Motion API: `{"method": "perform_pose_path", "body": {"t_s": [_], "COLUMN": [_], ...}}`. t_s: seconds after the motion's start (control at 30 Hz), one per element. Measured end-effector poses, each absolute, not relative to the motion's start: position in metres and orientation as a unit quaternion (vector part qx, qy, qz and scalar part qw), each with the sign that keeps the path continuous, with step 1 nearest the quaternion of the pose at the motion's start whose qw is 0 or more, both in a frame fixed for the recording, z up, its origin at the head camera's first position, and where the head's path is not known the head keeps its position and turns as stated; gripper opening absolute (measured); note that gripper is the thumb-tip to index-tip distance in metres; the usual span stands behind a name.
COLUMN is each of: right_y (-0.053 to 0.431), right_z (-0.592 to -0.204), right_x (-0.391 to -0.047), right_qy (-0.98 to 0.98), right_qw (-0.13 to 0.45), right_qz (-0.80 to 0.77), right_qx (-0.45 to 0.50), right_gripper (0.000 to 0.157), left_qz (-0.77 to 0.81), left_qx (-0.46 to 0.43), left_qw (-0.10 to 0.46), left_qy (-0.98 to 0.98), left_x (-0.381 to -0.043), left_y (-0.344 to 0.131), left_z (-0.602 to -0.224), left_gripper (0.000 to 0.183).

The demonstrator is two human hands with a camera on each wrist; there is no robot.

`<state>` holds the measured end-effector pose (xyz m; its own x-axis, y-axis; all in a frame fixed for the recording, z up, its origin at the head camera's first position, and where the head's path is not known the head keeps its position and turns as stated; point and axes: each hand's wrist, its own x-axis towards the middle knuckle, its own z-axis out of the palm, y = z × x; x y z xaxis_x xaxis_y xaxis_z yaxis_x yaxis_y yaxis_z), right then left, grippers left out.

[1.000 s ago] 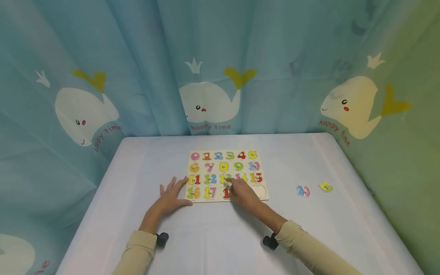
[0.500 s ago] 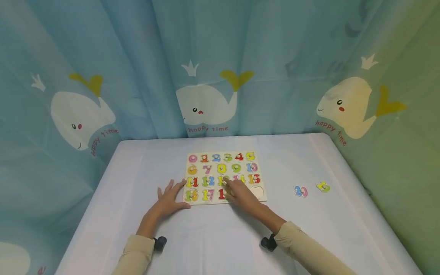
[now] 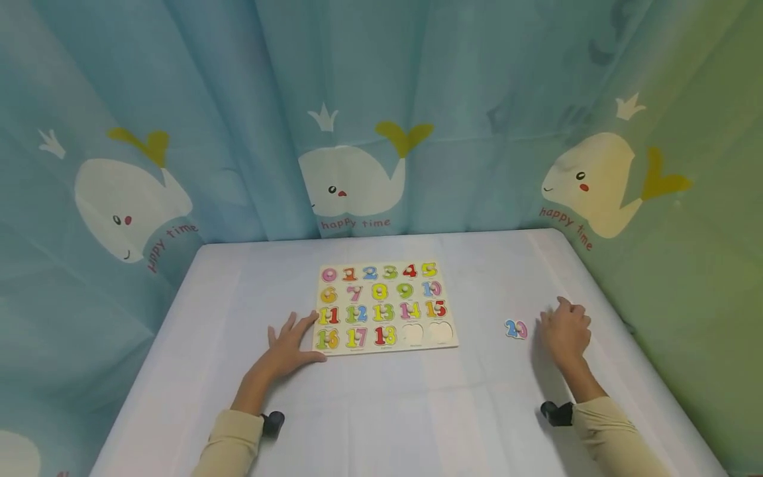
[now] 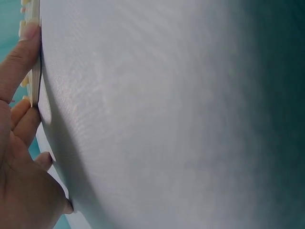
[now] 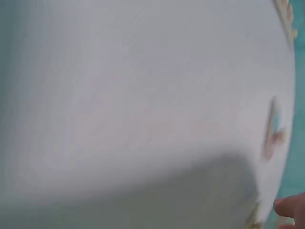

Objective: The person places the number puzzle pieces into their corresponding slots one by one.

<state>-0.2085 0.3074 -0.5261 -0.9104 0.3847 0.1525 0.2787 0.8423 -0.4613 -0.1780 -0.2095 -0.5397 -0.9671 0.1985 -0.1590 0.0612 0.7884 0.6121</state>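
A wooden number puzzle board lies on the table, with two bare recesses at the right of its bottom row. My left hand rests with spread fingers at the board's left edge; thumb and a finger touch that edge in the left wrist view. My right hand is over the table at the right, fingers bent downward. Below it, the right wrist view shows a blurred yellowish puzzle piece, apart from the visible finger; the hand hides it from the head camera. A blue and pink 20 piece lies left of that hand.
White cloth covers the table. A blue-green curtain with whale prints stands behind and along both sides. Each wrist wears a black camera, one on the left and one on the right.
My right hand has left the number 13 on the board and moved right, over the yellow-green piece. The left hand stays at the board's edge. The head view has shifted slightly.
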Motion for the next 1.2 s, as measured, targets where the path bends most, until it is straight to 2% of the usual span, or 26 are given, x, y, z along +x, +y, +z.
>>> {"method": "perform_pose_path", "body": {"t_s": [0.1, 0.3, 0.57, 0.77, 0.93, 1.07, 1.2], "right_y": [0.323, 0.33, 0.325, 0.305, 0.281, 0.255, 0.224], "right_z": [-0.535, -0.545, -0.54, -0.54, -0.535, -0.528, -0.522], "right_x": [-0.206, -0.21, -0.213, -0.205, -0.2, -0.203, -0.209], "right_qy": [-0.95, -0.938, -0.939, -0.939, -0.933, -0.927, -0.924], "right_qw": [0.094, 0.135, 0.144, 0.176, 0.179, 0.16, 0.11], "right_qz": [0.234, 0.265, 0.259, 0.289, 0.306, 0.318, 0.331], "right_qx": [-0.184, -0.181, -0.175, -0.064, 0.054, 0.118, 0.156], "right_gripper": [0.037, 0.034, 0.036, 0.035, 0.037, 0.037, 0.037], "left_qz": [0.32, 0.326, 0.318, 0.322, 0.318, 0.318, 0.317], "left_qx": [0.068, 0.073, 0.081, 0.061, 0.053, 0.052, 0.051], "left_qw": [0.109, 0.108, 0.1, 0.106, 0.108, 0.1, 0.09], "left_qy": [0.939, 0.936, 0.939, 0.939, 0.941, 0.941, 0.943], "left_x": [-0.178, -0.182, -0.187, -0.172, -0.163, -0.164, -0.172], "left_y": [-0.21, -0.209, -0.209, -0.207, -0.205, -0.205, -0.205], "left_z": [-0.539, -0.536, -0.535, -0.542, -0.548, -0.547, -0.541], "left_gripper": [0.095, 0.094, 0.093, 0.092, 0.094, 0.095, 0.096]}}
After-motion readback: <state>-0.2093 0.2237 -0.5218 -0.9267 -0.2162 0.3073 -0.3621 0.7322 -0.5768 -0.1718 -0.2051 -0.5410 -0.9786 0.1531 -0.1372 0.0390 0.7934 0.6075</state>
